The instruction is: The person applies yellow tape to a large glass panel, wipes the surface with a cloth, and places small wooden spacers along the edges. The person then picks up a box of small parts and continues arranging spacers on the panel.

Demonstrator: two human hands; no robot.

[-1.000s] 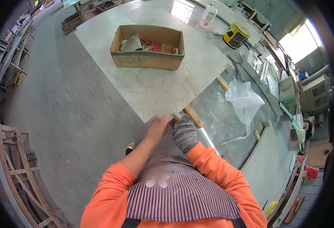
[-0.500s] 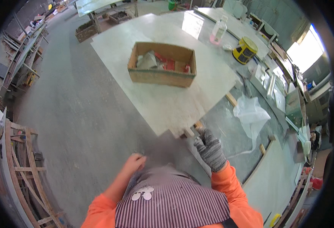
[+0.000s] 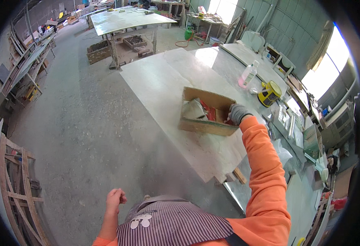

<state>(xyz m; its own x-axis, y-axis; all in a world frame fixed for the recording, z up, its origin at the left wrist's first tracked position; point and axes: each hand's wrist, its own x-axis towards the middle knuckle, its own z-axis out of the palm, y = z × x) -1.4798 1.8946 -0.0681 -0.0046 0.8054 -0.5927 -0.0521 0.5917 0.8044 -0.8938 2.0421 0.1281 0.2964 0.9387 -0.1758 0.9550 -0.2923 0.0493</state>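
Observation:
My right hand (image 3: 239, 113), in a grey knitted glove, is at the right end of a cardboard box (image 3: 207, 126). Its fingers curl over the end wall into the box. The fingertips are hidden, so whether they grip the wall or a piece inside does not show. In the box lie a grey-beige folded piece (image 3: 194, 110) and red pieces (image 3: 208, 110). The box stands on a large pale slab (image 3: 163, 92). My bare left hand (image 3: 115, 198) hangs low over the floor, away from the slab, its fingers curled and nothing visible in them.
Beyond the box stand a clear bottle with pink liquid (image 3: 248, 74) and a yellow-and-black can (image 3: 269, 93). Crumpled clear plastic (image 3: 281, 152) lies right of my arm. A wooden block (image 3: 240, 175) sticks out by the slab's near corner. Wooden frames (image 3: 18, 180) stand at left.
My right hand has moved forward from the slab's near corner to the box's right end. My left hand has moved left and lower. The view has tilted up, showing more of the room.

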